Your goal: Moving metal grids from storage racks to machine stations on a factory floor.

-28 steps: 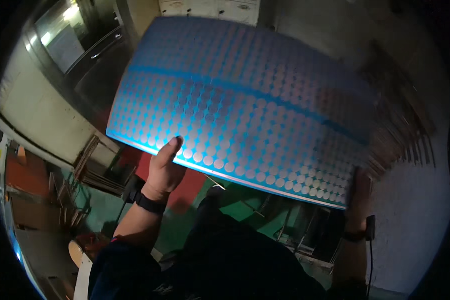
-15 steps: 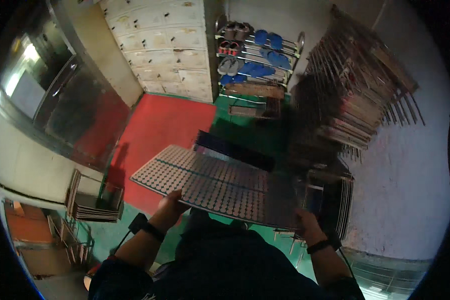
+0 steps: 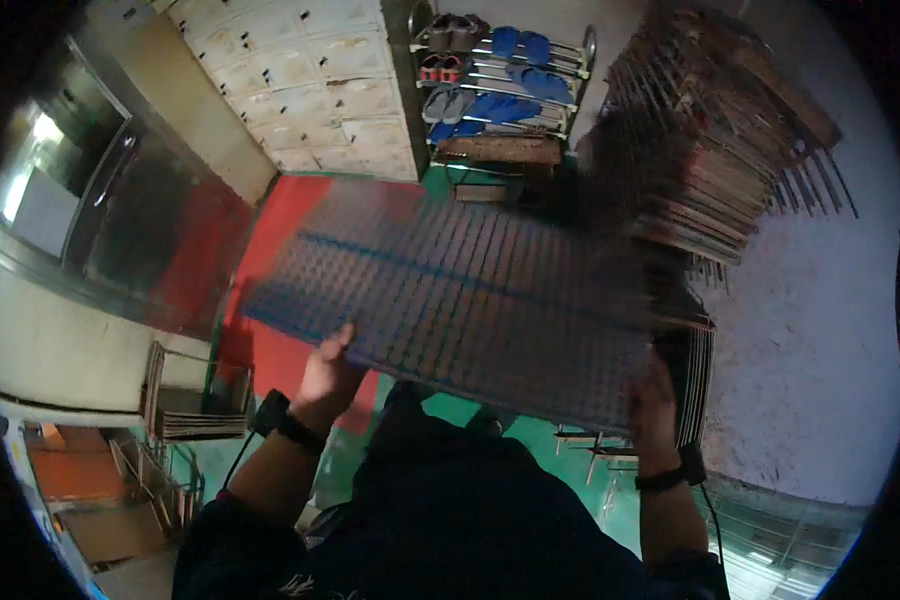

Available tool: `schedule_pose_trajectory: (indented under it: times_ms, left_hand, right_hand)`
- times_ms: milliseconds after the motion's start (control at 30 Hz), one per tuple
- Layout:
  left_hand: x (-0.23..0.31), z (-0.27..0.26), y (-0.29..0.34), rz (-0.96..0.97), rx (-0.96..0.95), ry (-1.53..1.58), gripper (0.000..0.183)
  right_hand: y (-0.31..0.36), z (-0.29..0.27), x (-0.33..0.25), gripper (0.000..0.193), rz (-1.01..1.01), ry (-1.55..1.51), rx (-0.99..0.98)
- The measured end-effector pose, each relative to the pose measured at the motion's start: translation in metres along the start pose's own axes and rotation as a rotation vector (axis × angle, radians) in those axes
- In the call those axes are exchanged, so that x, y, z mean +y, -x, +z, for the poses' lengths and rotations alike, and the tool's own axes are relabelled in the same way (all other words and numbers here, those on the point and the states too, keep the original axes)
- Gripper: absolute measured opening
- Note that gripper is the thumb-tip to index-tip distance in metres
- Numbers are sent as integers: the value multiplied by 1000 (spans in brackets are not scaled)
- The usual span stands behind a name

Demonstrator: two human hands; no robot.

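Observation:
A wide, flat rectangular panel [image 3: 440,300] with rows of round spots and a blue line along its length is held out in front of me, smeared by motion. My left hand [image 3: 332,372] grips its near edge toward the left, thumb on top. At the near right corner, my right hand [image 3: 654,405] is closed on the panel, its fingers blurred. The panel hides much of the floor beyond it.
A shoe rack [image 3: 500,90] stands at the back beside white lockers [image 3: 320,90]. Stacked wire-and-wood frames [image 3: 710,180] lean at the right wall. Black racks [image 3: 205,400] stand low on the left, near brown boards [image 3: 90,465]. A red mat [image 3: 270,350] lies on the green floor.
Both hands have raised the panel and swung it a little to the right, and its face now looks darker. The dark tray-like thing beyond it is now hidden. My view has shifted slightly.

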State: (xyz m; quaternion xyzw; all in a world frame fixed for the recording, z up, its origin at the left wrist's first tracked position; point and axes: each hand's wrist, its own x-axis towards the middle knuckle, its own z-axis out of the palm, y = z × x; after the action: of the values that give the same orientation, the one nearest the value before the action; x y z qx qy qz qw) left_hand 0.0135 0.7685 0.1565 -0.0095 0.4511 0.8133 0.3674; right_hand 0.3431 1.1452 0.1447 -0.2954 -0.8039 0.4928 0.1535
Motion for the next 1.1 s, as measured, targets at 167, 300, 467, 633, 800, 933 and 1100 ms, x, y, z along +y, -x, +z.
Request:
schedule_pose_trajectory:
  times_ms: [167, 300, 467, 633, 800, 933, 1100]
  left_hand:
    - [75, 75, 15, 245, -130, 161, 46]
    - [104, 94, 21, 502, -117, 363, 36]
    - [117, 110, 38, 577, 193, 333, 36]
    - [117, 109, 40, 597, -95, 253, 36]
    - [110, 108, 36, 594, -103, 227, 41]
    - [109, 114, 36, 586, -123, 224, 46]
    - [108, 122, 35, 583, -174, 194, 46]
  right_hand:
    - [-49, -32, -111, 59, -288, -702, 101]
    - [-60, -46, -144, 62, -356, -684, 223]
    - [-60, -49, -174, 61, -497, -675, 238]
    - [-73, -58, -157, 59, -593, -517, 267]
    - [-74, -60, -157, 61, -568, -505, 249]
    - [-73, -61, -161, 64, -582, -366, 312]
    - [-74, -67, -156, 65, -585, -472, 227]
